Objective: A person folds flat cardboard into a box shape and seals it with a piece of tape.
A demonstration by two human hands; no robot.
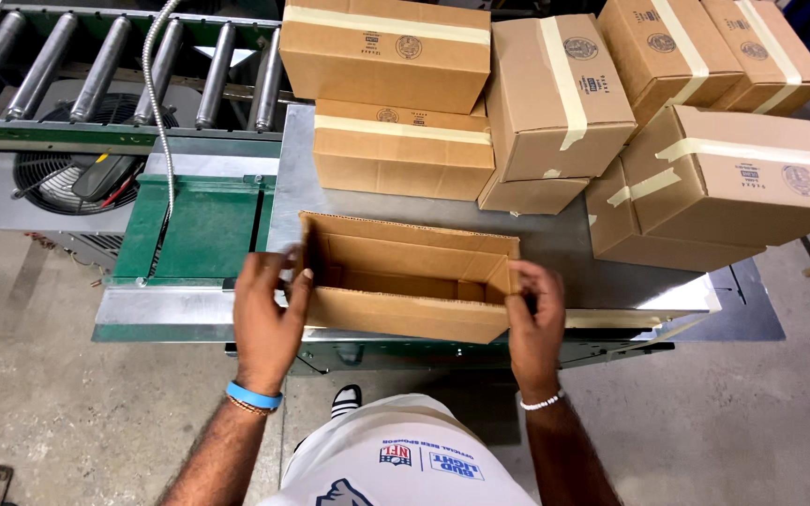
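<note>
An open brown cardboard box [405,314] stands at the near edge of a grey metal table [564,244], its flaps up and its inside bare. My left hand [267,319] grips the box's left end, with fingers curled over the left flap. My right hand [534,323] holds the right end, thumb and fingers pinching the right flap. A blue band and a beaded bracelet sit on my left wrist; a white beaded one is on my right.
Several taped, closed cardboard boxes [555,94] are stacked across the back and right of the table. A roller conveyor [124,66] runs at the upper left over a green frame [203,230], with a fan unit [58,178] below. Concrete floor lies underfoot.
</note>
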